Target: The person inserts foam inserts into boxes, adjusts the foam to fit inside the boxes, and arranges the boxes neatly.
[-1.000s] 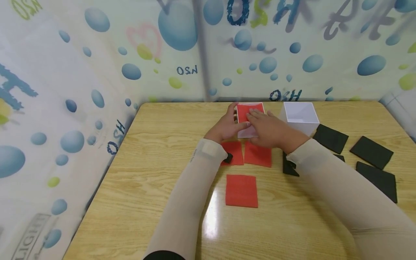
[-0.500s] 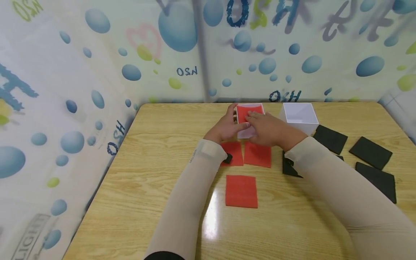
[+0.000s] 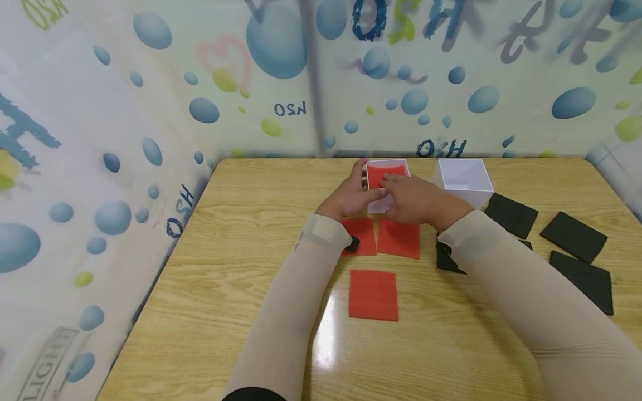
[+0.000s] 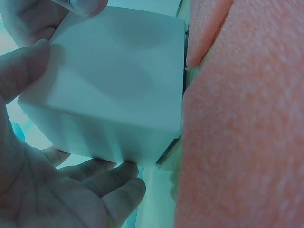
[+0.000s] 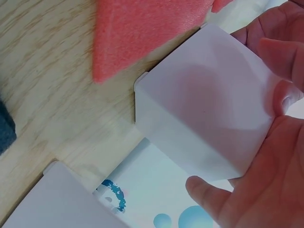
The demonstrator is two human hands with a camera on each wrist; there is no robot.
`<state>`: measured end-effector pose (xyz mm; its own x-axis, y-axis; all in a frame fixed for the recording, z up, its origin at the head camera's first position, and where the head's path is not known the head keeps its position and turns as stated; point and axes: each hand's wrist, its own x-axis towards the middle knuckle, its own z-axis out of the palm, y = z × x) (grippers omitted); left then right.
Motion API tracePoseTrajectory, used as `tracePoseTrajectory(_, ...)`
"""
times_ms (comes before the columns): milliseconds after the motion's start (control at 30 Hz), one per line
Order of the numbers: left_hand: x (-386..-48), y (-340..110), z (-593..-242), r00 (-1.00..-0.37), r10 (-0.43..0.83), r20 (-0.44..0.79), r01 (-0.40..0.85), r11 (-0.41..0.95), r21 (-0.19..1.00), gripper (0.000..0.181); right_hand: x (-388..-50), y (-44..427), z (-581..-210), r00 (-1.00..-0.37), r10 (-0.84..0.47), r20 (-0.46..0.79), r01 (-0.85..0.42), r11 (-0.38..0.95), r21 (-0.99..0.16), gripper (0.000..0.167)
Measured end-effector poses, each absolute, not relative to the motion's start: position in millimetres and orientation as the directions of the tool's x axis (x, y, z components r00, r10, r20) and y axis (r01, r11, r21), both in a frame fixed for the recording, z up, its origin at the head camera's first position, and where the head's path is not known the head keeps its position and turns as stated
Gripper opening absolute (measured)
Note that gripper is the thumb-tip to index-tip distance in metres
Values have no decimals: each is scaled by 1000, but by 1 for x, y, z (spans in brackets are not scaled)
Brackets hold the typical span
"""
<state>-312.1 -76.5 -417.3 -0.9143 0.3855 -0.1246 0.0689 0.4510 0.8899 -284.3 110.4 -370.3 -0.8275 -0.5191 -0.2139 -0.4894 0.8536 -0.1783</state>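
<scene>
At the table's far side a small white box (image 3: 378,208) stands open-topped with a red foam piece (image 3: 386,169) inside. My left hand (image 3: 347,194) grips the box from its left, thumb at the front; the left wrist view shows several fingertips (image 4: 121,187) along its side wall. Over the rim reaches my right hand (image 3: 420,201), its extended fingers pressing on the red foam. In the right wrist view its little finger lies beside the box (image 5: 204,95). How far the fingers go into the box is hidden by the hand.
A second white box (image 3: 463,196) stands to the right. Red foam squares (image 3: 373,295) lie in front of the held box, two side by side and one nearer. Several black pieces (image 3: 574,235) are spread at the right, partly under my right sleeve (image 3: 506,278). A printed curtain (image 3: 281,128) hangs behind.
My right hand's fingers have sunk slightly, and the red foam sits a little lower in the box. The left hand keeps its place.
</scene>
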Motion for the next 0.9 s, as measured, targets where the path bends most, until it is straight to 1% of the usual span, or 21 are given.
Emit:
tracePoseTrajectory(333,-314,-77,-418,-912,391,-123,72,449,890,97,-285,107,-367,-838,-485,-249,-450,874,-185,74)
tracePoseTrajectory(500,-312,-78,-417,-914,387,-124,68,447,892,97,-286,107,-369,-835,-496,-236,-461,867,-190,74)
tracePoseTrajectory(733,-312,-78,-417,-911,394,-121,73,444,893,96,-284,114,-368,-827,-537,-168,-493,836,-241,75)
tracePoseTrajectory(900,-313,-77,-417,-912,390,-125,73,454,888,96,-273,120,-358,-835,-541,-98,-490,813,-313,75)
